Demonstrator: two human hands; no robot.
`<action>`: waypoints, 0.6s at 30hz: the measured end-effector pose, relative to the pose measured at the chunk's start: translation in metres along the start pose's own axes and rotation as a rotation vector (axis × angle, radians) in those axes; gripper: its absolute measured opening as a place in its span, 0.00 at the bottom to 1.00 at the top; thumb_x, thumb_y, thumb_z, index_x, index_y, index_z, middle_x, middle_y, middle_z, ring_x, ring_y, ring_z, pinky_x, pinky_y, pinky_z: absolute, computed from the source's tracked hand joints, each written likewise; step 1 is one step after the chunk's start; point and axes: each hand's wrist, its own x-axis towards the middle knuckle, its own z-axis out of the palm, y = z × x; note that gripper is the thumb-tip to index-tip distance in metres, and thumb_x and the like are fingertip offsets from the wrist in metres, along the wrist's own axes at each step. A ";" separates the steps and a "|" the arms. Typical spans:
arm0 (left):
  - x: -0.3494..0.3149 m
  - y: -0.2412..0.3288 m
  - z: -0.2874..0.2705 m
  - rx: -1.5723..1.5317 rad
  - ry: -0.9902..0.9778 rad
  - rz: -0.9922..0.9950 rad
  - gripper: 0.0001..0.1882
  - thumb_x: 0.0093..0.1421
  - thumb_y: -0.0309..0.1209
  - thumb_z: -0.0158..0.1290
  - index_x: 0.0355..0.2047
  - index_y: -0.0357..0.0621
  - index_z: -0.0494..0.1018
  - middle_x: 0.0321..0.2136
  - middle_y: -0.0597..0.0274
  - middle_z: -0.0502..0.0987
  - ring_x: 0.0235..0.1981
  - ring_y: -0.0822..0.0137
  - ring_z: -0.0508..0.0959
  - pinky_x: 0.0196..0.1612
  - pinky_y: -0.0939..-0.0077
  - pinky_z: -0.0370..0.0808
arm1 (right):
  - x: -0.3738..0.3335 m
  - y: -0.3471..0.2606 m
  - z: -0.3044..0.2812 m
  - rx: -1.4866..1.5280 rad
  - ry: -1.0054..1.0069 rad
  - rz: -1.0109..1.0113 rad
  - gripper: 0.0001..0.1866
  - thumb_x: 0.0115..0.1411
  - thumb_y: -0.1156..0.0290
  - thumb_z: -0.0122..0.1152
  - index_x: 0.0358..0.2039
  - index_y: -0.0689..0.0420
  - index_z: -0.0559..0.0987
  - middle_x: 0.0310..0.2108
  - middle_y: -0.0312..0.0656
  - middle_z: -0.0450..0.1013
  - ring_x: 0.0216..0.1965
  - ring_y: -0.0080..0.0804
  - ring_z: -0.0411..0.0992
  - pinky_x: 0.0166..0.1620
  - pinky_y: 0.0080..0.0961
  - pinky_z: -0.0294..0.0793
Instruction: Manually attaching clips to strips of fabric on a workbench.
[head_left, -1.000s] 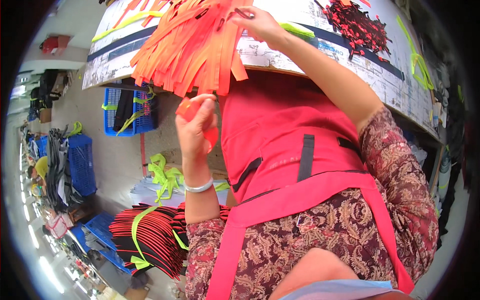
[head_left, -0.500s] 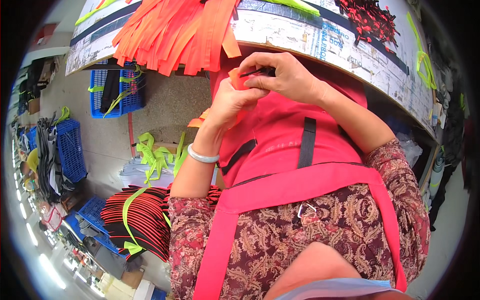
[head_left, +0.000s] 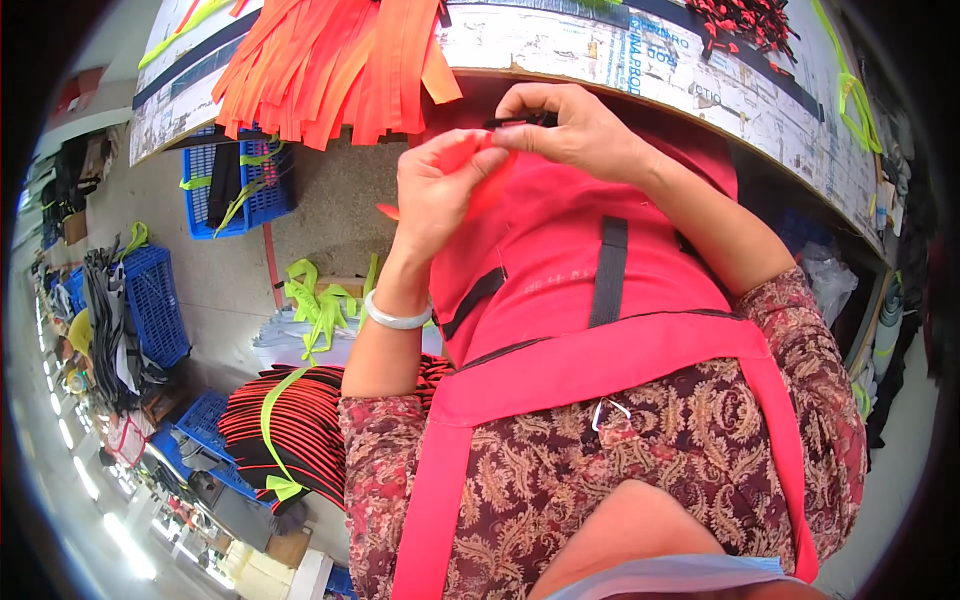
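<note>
Close together at the table's edge, both hands work in front of my pink apron [head_left: 560, 270]. My left hand [head_left: 437, 190] is closed in a pinch on an orange fabric strip [head_left: 490, 192], part of which hangs below the fingers. Between thumb and fingers, my right hand [head_left: 575, 125] grips a small black piece [head_left: 520, 121], too small and covered to name its kind. The orange strip and the black piece meet, or nearly so, at the fingertips. Just beyond lies a thick bunch of orange strips [head_left: 330, 70], its ends drooping over the table edge.
The white-topped table [head_left: 560, 50] bears a heap of small black and red pieces [head_left: 745, 25] at the far right. A blue crate [head_left: 215, 185] stands below at left, nearer a tied stack of black and red panels [head_left: 285, 430]. Neon yellow straps [head_left: 320, 300] lie beside it.
My left hand has turned and shifted slightly left, drawing the orange strip with it. My right hand has moved up a little, still on the black piece. The whole view has shifted slightly.
</note>
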 end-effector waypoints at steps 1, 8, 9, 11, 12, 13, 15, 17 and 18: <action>0.002 0.000 0.000 -0.034 0.046 0.008 0.06 0.59 0.24 0.56 0.36 0.35 0.77 0.30 0.67 0.78 0.29 0.79 0.75 0.33 0.87 0.72 | -0.001 0.000 0.001 -0.003 0.057 -0.022 0.10 0.60 0.69 0.60 0.33 0.63 0.74 0.28 0.31 0.70 0.32 0.15 0.65 0.38 0.16 0.67; -0.003 -0.007 0.001 -0.036 0.063 0.002 0.05 0.58 0.24 0.57 0.34 0.37 0.77 0.27 0.69 0.77 0.27 0.81 0.73 0.30 0.86 0.71 | -0.010 -0.004 0.003 -0.191 0.018 -0.076 0.13 0.62 0.66 0.55 0.34 0.66 0.73 0.24 0.48 0.71 0.27 0.32 0.67 0.34 0.28 0.68; -0.003 -0.006 0.002 -0.047 0.060 0.001 0.05 0.59 0.25 0.57 0.34 0.37 0.77 0.26 0.69 0.77 0.27 0.81 0.73 0.30 0.86 0.71 | -0.010 -0.007 0.003 -0.190 0.017 -0.077 0.13 0.62 0.66 0.55 0.34 0.66 0.73 0.24 0.48 0.71 0.27 0.32 0.67 0.34 0.28 0.68; -0.004 -0.013 0.000 -0.070 0.091 -0.007 0.05 0.59 0.25 0.57 0.34 0.37 0.77 0.26 0.69 0.77 0.27 0.81 0.73 0.30 0.86 0.71 | -0.011 -0.011 0.005 -0.228 0.001 -0.072 0.13 0.62 0.66 0.54 0.33 0.66 0.72 0.24 0.51 0.70 0.25 0.38 0.64 0.33 0.31 0.67; -0.004 -0.014 0.000 -0.092 0.120 -0.017 0.05 0.59 0.26 0.57 0.34 0.37 0.77 0.26 0.70 0.77 0.27 0.81 0.73 0.30 0.86 0.70 | -0.011 -0.010 0.006 -0.228 0.001 -0.071 0.13 0.62 0.66 0.54 0.33 0.66 0.72 0.24 0.51 0.70 0.25 0.38 0.64 0.33 0.31 0.67; -0.004 -0.014 -0.001 -0.093 0.120 -0.016 0.05 0.59 0.26 0.57 0.34 0.37 0.77 0.26 0.70 0.77 0.27 0.81 0.73 0.30 0.86 0.70 | -0.011 -0.009 0.008 -0.209 0.014 -0.083 0.13 0.61 0.66 0.54 0.33 0.66 0.72 0.23 0.50 0.69 0.24 0.36 0.64 0.32 0.30 0.67; -0.005 -0.011 -0.002 -0.077 0.065 -0.007 0.04 0.59 0.26 0.56 0.33 0.38 0.76 0.27 0.70 0.76 0.27 0.81 0.73 0.30 0.85 0.71 | -0.012 -0.005 0.011 -0.191 0.027 -0.093 0.13 0.61 0.66 0.54 0.32 0.66 0.72 0.22 0.49 0.68 0.24 0.35 0.63 0.31 0.30 0.66; -0.003 -0.011 -0.002 -0.090 0.042 -0.019 0.04 0.60 0.26 0.56 0.32 0.38 0.76 0.27 0.71 0.76 0.27 0.81 0.72 0.30 0.85 0.71 | -0.012 -0.002 0.013 -0.118 0.001 0.008 0.13 0.60 0.66 0.53 0.31 0.66 0.71 0.20 0.47 0.65 0.24 0.32 0.63 0.31 0.30 0.65; -0.003 -0.010 -0.003 -0.101 0.021 -0.030 0.04 0.60 0.26 0.55 0.31 0.38 0.76 0.27 0.71 0.76 0.28 0.82 0.72 0.30 0.85 0.71 | -0.013 -0.001 0.015 -0.119 0.001 0.006 0.13 0.60 0.66 0.53 0.31 0.66 0.71 0.20 0.47 0.65 0.24 0.32 0.63 0.31 0.30 0.65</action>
